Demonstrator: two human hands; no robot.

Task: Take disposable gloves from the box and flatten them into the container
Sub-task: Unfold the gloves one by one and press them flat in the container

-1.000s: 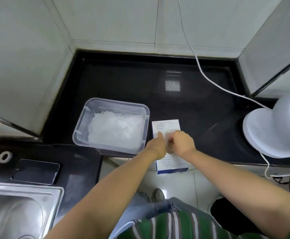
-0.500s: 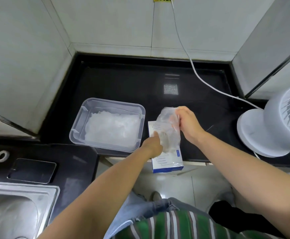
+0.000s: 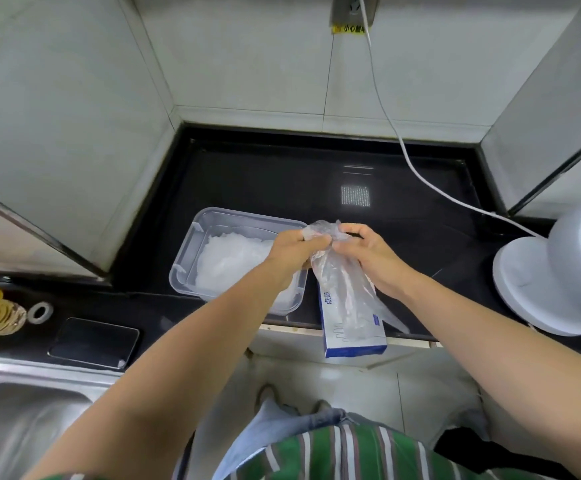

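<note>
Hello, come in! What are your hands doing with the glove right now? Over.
Top of glove pinched by left hand and right hand. It hangs over the box. Beside it, container holds a glove pile. Nothing in the way.

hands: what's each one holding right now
Left hand: pinches the top of the clear glove.
Right hand: grips the same glove's top, beside the left.

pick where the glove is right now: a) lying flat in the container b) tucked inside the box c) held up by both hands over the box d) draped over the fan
c: the left hand and the right hand both pinch the top of the clear glove, which hangs down over the box, beside the container.
</note>
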